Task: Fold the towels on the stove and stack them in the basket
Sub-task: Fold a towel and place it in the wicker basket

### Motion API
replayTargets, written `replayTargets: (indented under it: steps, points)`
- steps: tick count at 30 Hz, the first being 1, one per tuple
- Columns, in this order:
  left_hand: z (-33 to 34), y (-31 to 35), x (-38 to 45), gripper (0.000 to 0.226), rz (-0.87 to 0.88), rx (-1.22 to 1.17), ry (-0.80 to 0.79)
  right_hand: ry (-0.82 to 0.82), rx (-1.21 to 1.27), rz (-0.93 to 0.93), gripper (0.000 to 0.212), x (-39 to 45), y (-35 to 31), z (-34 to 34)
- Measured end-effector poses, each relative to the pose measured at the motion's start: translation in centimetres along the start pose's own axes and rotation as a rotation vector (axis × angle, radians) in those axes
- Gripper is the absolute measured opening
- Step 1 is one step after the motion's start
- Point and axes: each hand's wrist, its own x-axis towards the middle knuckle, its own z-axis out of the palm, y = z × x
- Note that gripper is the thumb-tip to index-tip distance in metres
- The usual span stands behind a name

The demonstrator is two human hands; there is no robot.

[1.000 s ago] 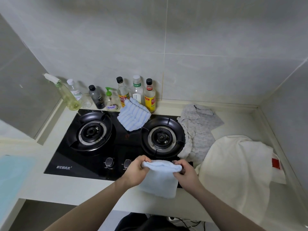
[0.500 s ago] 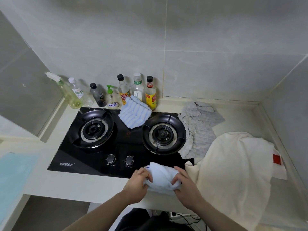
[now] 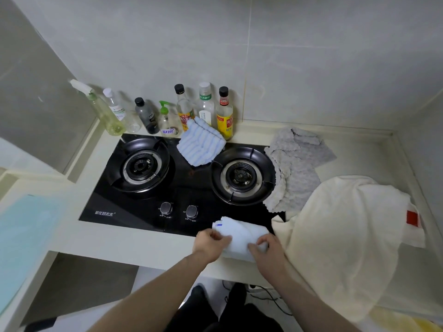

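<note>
towel in hand: small pale-blue terry towel (image 3: 242, 236), bunched into a loose wad, sitting on the counter lip right at the front edge of the black glass two-burner stove (image 3: 143, 207), just right of its knobs.

left hand (image 3: 209, 243): fingers curled, pinching the wad's left side.

right hand (image 3: 266, 248): same deal on the right side, fingers tucked into the cloth.

how it'll handle: my guess is light, floppy, zero stiffness, so it won't hold a crease unless you press it flat. Not slippery or fragile. I'd grab two corners or one hem edge and let it hang square before folding. There's a little blue tag on its upper left, handy for finding an edge.

other towels: a blue-and-white striped ribbed cloth (image 3: 200, 146) lies at the back of the stove between the burners; a grey scalloped fleecy cloth (image 3: 294, 168) is draped over the stove's right edge onto the counter; a big cream towel with a red tag (image 3: 345, 236) is further right, off the stove.

basket: can't see one anywhere, so no idea what's in it.

bottles: a row of bottles (image 3: 206, 109) stands behind the stove, mostly clear, the liquid levels hard to read.
</note>
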Motion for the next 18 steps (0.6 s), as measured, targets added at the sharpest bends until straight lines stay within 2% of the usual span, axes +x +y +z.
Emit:
replayTargets:
  steps: [4,7,11,14,16,18]
  points:
    - [-1.0,0.2,-0.3,0.043,-0.050,-0.109,-0.051,-0.061,0.069,0.183,0.049,0.0,-0.5,-0.3]
    - [-2.5,-0.6,-1.3,0.048,-0.003,-0.220,-0.116,-0.146,0.143,0.235,0.055,0.0,-0.3,-0.7]
    - [-5.5,-2.8,-4.1,0.046,0.094,-0.396,-0.143,-0.230,0.198,0.214,0.063,-1.7,-1.6,-0.1]
    - [-8.4,-4.9,-6.6,0.042,0.143,-0.439,-0.076,-0.250,0.264,0.144,0.063,-4.2,-4.4,1.7]
    - [-11.3,-7.0,-9.0,0.042,0.132,-0.519,-0.012,-0.320,0.277,0.091,0.066,-6.3,-6.6,4.0]
    - [-14.3,-9.2,-11.3,0.053,0.116,-0.567,0.041,-0.409,0.286,0.041,0.069,-8.5,-8.6,6.3]
